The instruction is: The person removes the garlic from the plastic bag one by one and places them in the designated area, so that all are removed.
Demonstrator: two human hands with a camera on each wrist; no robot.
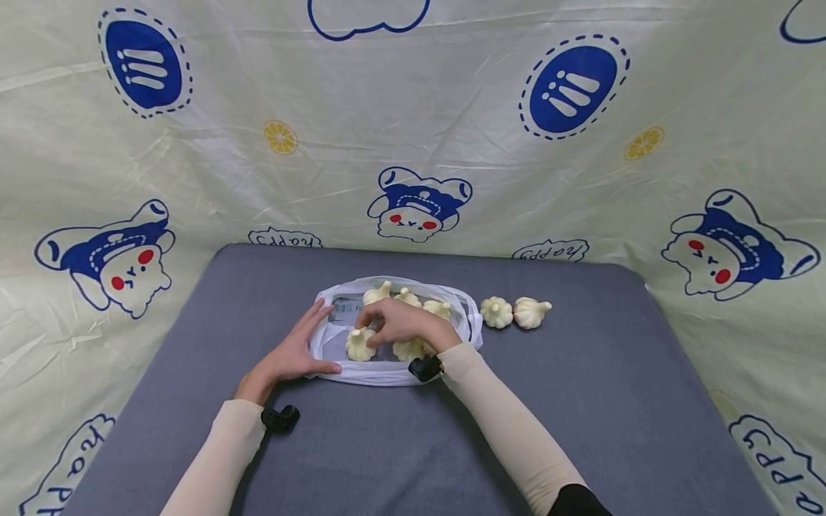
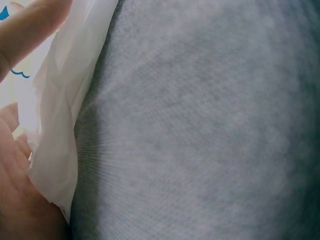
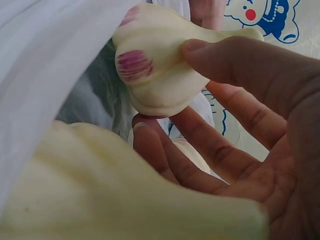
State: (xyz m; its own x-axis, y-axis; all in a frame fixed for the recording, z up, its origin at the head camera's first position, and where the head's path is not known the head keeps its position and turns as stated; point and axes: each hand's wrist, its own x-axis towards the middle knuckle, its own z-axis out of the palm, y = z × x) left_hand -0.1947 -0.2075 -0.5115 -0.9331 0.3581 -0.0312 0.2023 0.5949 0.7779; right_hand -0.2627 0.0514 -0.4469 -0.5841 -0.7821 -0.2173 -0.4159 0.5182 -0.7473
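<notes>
A white plastic bag lies on the table with its mouth spread wide. Inside it are several pale garlic bulbs, among them one at the back and one on the right. My right hand reaches over the bag and pinches a garlic bulb between thumb and fingers. Purple streaks mark that bulb in the right wrist view. With thumb and fingers spread apart, my left hand rests against the bag's left rim. Plastic hangs beside its fingers in the left wrist view.
Two garlic bulbs, one near the bag and another touching it, sit to the right. A dark grey cloth covers the table. Behind it hangs a pale printed sheet.
</notes>
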